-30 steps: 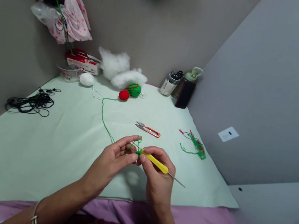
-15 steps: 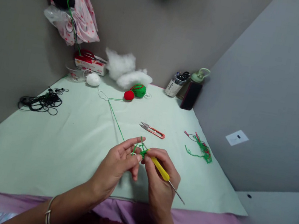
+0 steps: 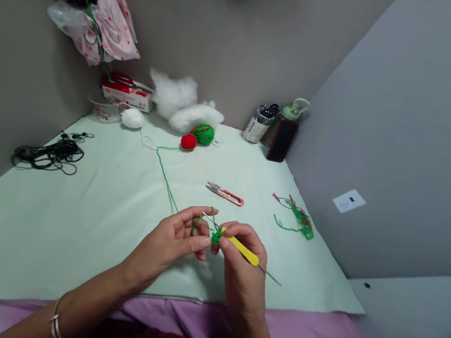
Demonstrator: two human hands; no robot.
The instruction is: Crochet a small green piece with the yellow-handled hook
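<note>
My right hand [image 3: 245, 259] is closed round a crochet hook with a yellow handle [image 3: 244, 251], its thin metal tip pointing up and left. A small green crocheted piece [image 3: 216, 236] sits at my right fingertips, beside the hook. My left hand [image 3: 174, 238] has green yarn [image 3: 198, 224] looped over its raised index finger, and its thumb tip is close to the green piece. The yarn strand runs from my left hand back across the table to the yarn balls. Orange-handled snips [image 3: 225, 194] lie beyond my hands.
On the pale tablecloth [image 3: 88, 238] are a red ball [image 3: 188, 141], a green ball [image 3: 205, 135], a white ball [image 3: 132, 118], white stuffing [image 3: 172, 95], black cords [image 3: 52, 154], green yarn scraps [image 3: 301, 219], a phone [image 3: 282, 140] and a pen cup [image 3: 256, 127]. Walls stand behind and at both sides.
The hook's metal tip now shows, pointing up-left between my hands. My left thumb has moved slightly off the green piece. The whole view has shifted a little.
</note>
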